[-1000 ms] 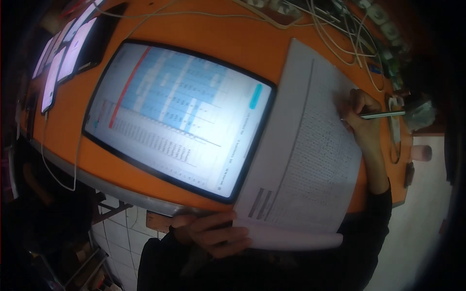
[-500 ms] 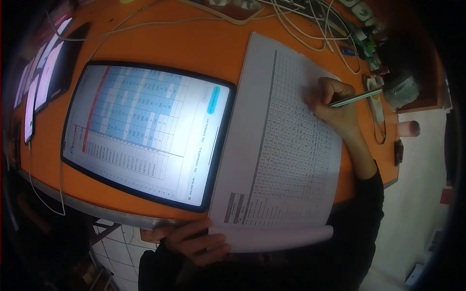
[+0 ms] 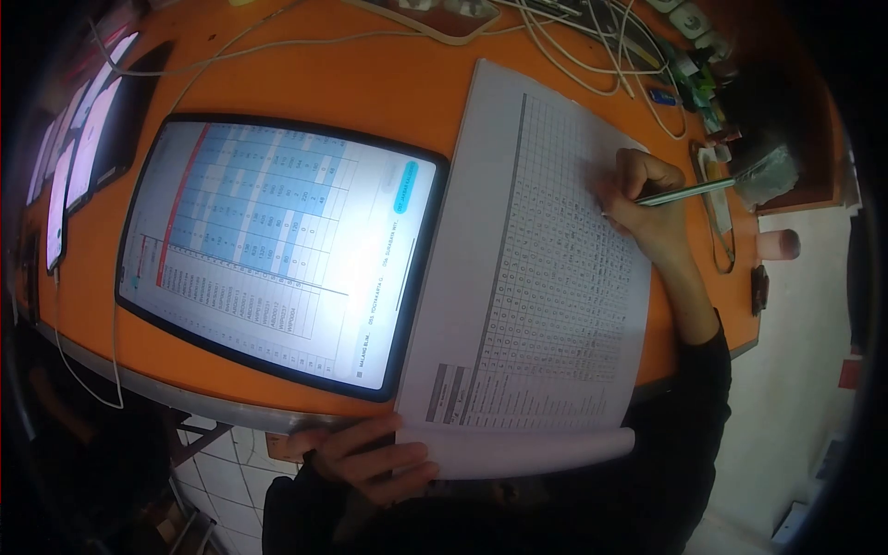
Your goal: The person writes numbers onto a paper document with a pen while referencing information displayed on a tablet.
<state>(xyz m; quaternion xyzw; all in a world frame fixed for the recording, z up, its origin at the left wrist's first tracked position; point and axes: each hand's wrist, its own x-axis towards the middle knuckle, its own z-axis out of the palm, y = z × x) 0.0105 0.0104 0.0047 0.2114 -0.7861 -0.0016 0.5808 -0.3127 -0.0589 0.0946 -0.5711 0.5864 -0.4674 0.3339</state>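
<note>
A printed table of small figures covers the paper sheets (image 3: 546, 277), which lie to the right of a large lit tablet (image 3: 277, 250) on the orange table (image 3: 407, 79). My right hand (image 3: 647, 199) rests on the upper right part of the paper, closed around a silvery pen (image 3: 684, 192) whose tip is at the sheet. At the lower left corner of the paper, my left hand (image 3: 375, 458) grips the edge beside the curled bottom of the sheets. The tablet screen shows a spreadsheet with blue cells and a red line.
Several lit phones (image 3: 88, 139) stand at the left edge. White cables (image 3: 578, 74) lie coiled at the upper right, near a clear plastic bag (image 3: 770, 176). A tray (image 3: 444, 18) is at the top. Beyond the table's right edge is a pinkish cup-like object (image 3: 777, 245).
The whole view has shifted, moving the tablet and paper leftward in the picture. My right hand, still on the pen, has moved slightly to the right over the paper since half a second ago.
</note>
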